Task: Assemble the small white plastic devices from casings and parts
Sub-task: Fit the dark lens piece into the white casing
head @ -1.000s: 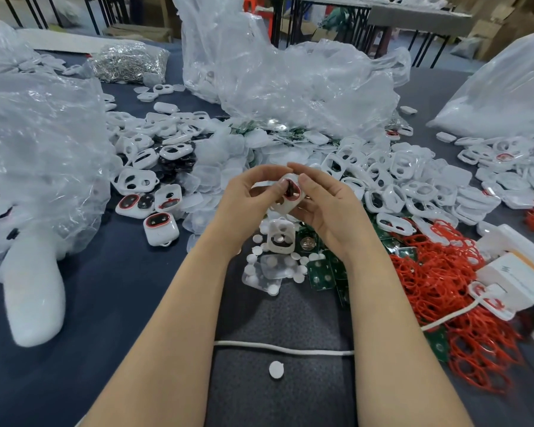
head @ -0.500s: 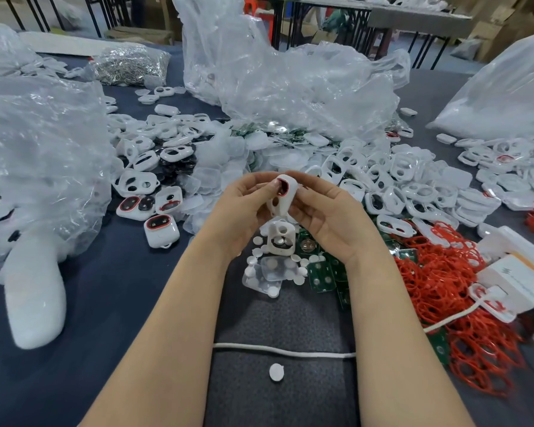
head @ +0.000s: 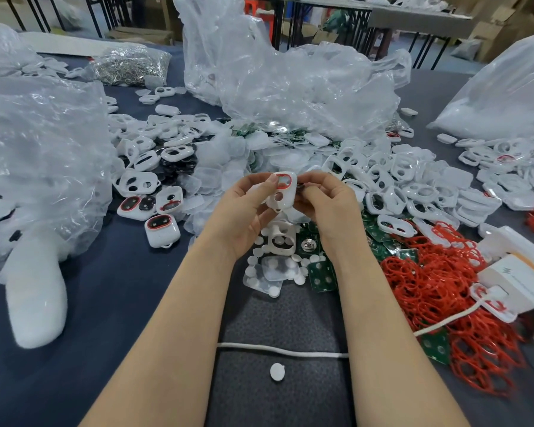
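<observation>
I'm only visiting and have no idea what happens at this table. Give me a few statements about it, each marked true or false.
1. The left hand grips a white casing with a red ring in its upper opening. True.
2. The right hand lies flat on the table. False: it is raised, and its fingers pinch the casing's right edge.
3. The loose red rings are heaped on the person's left. False: they are heaped on the right.
4. A white cord lies on the table, nearer the person than the hands. True.
</observation>
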Motion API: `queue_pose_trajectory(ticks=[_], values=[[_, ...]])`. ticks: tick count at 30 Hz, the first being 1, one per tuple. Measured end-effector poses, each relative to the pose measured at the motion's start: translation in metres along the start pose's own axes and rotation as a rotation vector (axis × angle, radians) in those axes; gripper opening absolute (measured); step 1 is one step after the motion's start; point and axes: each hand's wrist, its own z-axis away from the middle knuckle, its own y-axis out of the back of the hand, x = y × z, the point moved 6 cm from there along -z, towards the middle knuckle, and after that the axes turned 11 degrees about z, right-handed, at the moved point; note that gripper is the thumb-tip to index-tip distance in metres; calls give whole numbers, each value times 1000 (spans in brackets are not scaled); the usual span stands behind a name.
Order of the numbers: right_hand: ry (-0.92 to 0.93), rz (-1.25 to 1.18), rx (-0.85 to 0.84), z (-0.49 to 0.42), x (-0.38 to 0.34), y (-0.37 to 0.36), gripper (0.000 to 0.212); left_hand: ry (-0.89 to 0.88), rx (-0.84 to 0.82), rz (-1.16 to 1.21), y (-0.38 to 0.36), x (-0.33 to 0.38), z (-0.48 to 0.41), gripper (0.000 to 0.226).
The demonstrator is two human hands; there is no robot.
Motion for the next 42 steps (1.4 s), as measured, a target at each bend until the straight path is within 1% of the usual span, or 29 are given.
queue_pose_trajectory(ticks=[3, 6, 7, 9, 12, 15, 18, 20, 23, 26, 29, 33, 35, 36, 39, 42], values=[[-20, -2, -23, -1, 1, -2, 26, -107, -3, -115, -1, 3, 0, 3], [7, 49, -27, 0, 2, -3, 9, -215, 8, -278, 0, 7, 0, 2], [17, 54, -16, 0, 2, -2, 7, -232, 15, -305, 0, 8, 0, 2], [31, 41, -4, 0, 2, -1, 11, -246, 21, -327, 0, 8, 1, 4], [39, 25, -40, 0, 0, -3, 16, -249, 18, -323, 0, 9, 1, 6], [-6, -66, -88, 1, 2, -4, 17, -261, 13, -324, 0, 9, 1, 5], [-39, -129, -118, 2, 3, -7, 19, -315, 17, -358, 0, 10, 2, 2], [-23, -88, -102, 2, 3, -8, 16, -347, 1, -382, -2, 11, 3, 4], [11, -4, -63, 2, 2, -8, 5, -359, -8, -388, -4, 11, 4, 5], [2, -37, -41, 3, 2, -6, 5, -313, 0, -336, -3, 9, 3, 4], [1, -46, -27, 3, 2, -4, 4, -197, -11, -170, -2, 5, 2, 4], [81, 79, -30, 5, -3, -4, 10, -119, 1, -66, -2, 4, 2, 4], [83, 92, -38, 6, -4, -5, 11, -81, 1, -6, -3, 4, 3, 6], [57, 53, -46, 6, -4, -6, 9, -59, -4, 26, -4, 3, 4, 7], [-83, -169, -95, 7, 0, -11, 5, 8, -8, 121, -5, 2, 6, 9], [-173, -297, -139, 9, 2, -15, 13, 50, -6, 161, -6, 1, 8, 9]])
